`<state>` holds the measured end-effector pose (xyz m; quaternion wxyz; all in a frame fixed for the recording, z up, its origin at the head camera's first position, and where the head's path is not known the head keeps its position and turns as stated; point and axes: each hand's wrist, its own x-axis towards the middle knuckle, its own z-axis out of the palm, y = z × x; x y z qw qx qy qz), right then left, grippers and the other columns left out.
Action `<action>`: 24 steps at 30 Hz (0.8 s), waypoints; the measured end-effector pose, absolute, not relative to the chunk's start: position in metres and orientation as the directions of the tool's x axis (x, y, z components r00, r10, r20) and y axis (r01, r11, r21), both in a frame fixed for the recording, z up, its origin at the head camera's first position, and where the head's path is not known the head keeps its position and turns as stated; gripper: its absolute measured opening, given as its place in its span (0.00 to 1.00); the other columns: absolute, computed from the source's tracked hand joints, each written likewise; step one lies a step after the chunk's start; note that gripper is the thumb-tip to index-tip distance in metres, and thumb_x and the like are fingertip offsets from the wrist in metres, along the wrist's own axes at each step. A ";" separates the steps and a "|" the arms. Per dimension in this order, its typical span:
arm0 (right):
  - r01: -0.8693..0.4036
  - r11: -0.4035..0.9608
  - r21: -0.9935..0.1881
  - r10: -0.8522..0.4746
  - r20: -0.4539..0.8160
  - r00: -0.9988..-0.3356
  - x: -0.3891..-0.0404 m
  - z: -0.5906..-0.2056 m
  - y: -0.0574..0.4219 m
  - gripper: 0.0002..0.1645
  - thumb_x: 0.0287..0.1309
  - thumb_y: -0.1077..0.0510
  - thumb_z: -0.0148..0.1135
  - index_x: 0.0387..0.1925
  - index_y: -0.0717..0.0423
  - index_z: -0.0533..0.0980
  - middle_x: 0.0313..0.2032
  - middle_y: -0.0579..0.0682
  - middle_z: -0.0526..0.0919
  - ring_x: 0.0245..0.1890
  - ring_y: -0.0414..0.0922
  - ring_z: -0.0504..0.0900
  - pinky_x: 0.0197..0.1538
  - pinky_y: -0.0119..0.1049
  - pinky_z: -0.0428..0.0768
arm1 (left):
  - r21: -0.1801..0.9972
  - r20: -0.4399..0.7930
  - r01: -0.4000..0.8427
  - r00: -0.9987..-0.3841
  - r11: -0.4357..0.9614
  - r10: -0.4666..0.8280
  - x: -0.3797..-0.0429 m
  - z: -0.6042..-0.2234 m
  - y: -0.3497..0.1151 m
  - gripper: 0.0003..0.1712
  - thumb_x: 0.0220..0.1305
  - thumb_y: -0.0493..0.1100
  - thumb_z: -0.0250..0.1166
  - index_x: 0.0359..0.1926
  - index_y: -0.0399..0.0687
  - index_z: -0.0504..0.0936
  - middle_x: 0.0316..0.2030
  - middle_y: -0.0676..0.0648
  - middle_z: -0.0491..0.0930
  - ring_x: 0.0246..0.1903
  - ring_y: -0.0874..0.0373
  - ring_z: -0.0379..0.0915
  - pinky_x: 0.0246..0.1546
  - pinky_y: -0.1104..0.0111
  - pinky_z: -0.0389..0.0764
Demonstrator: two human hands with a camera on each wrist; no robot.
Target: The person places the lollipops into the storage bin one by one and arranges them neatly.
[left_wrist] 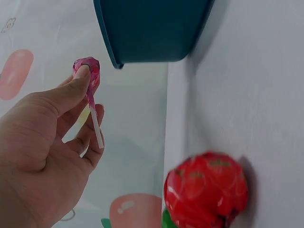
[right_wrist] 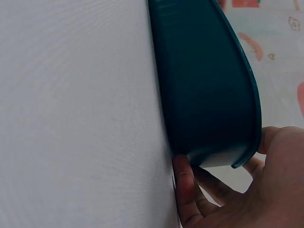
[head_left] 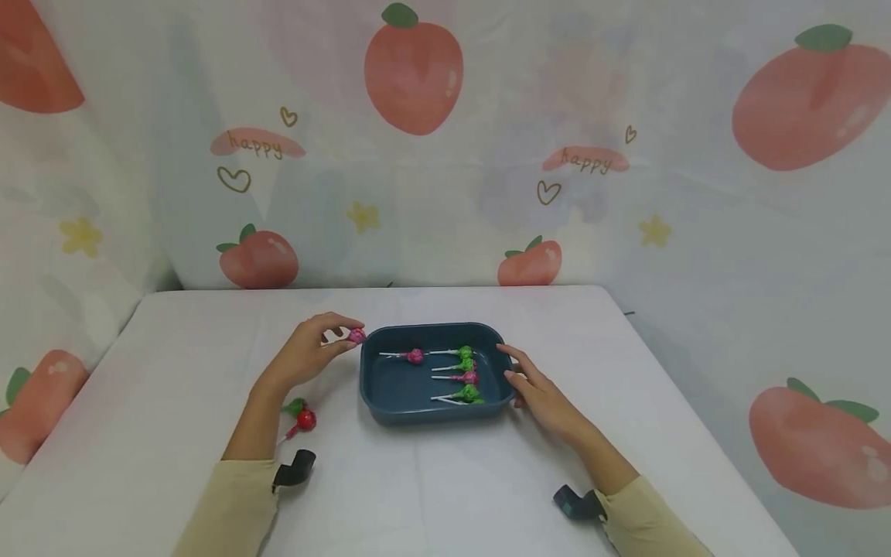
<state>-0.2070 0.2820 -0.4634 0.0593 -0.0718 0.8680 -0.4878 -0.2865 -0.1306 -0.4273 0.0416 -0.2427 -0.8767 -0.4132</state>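
My left hand (head_left: 312,348) pinches a pink-wrapped lollipop (left_wrist: 88,71) by its head, thumb on one side and fingers on the other. Its white stick (left_wrist: 97,128) points down along the fingers. This lollipop is just off the left end of a dark blue tray (head_left: 431,416). At the tray's right end, my right hand (head_left: 546,398) holds the rim, with other fingertips low against the outer wall. Inside the tray, several green lollipops (head_left: 465,393) and a pink lollipop (head_left: 469,377) lie in a column at the right, and another pink lollipop (head_left: 414,356) lies left of them.
Beside my left forearm, a red lollipop (head_left: 306,420) and a green lollipop (head_left: 295,405) lie on the white table (head_left: 418,495). A fruit-print cloth (head_left: 445,209) hangs behind the table's back edge. Dark wrist mounts (head_left: 295,467) stick out from both sleeves.
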 end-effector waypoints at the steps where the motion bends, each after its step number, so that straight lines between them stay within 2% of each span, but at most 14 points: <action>1: -0.066 0.511 -0.857 -0.182 -0.033 -0.983 -0.207 -0.463 0.282 0.29 0.82 0.46 0.45 0.79 0.32 0.57 0.66 0.62 0.70 0.37 0.51 0.77 0.45 0.44 0.74 | 0.702 0.274 0.465 -0.876 0.539 0.398 -0.287 -0.427 -0.128 0.20 0.69 0.39 0.71 0.60 0.50 0.84 0.54 0.48 0.82 0.54 0.48 0.74 0.52 0.52 0.77; 7: -0.071 0.502 -0.862 -0.189 -0.028 -0.982 -0.207 -0.463 0.282 0.29 0.82 0.46 0.46 0.79 0.33 0.57 0.65 0.62 0.71 0.37 0.50 0.78 0.45 0.44 0.74 | 0.693 0.275 0.483 -0.863 0.536 0.423 -0.290 -0.427 -0.116 0.20 0.67 0.41 0.73 0.59 0.52 0.85 0.53 0.50 0.83 0.52 0.50 0.74 0.51 0.53 0.77; 18: -0.054 0.520 -0.852 -0.170 -0.042 -0.985 -0.207 -0.462 0.282 0.29 0.82 0.47 0.45 0.79 0.33 0.57 0.65 0.62 0.70 0.36 0.50 0.77 0.44 0.43 0.74 | 0.663 0.286 0.545 -0.818 0.513 0.499 -0.293 -0.421 -0.094 0.20 0.68 0.37 0.71 0.60 0.46 0.85 0.51 0.48 0.83 0.50 0.50 0.75 0.49 0.55 0.79; 24: -0.044 0.513 -0.857 -0.159 -0.045 -0.986 -0.208 -0.464 0.281 0.29 0.83 0.48 0.45 0.79 0.33 0.58 0.65 0.61 0.71 0.36 0.50 0.77 0.45 0.43 0.75 | 0.665 0.284 0.565 -0.796 0.489 0.534 -0.295 -0.419 -0.080 0.19 0.69 0.35 0.70 0.60 0.46 0.85 0.53 0.47 0.83 0.52 0.49 0.76 0.57 0.50 0.77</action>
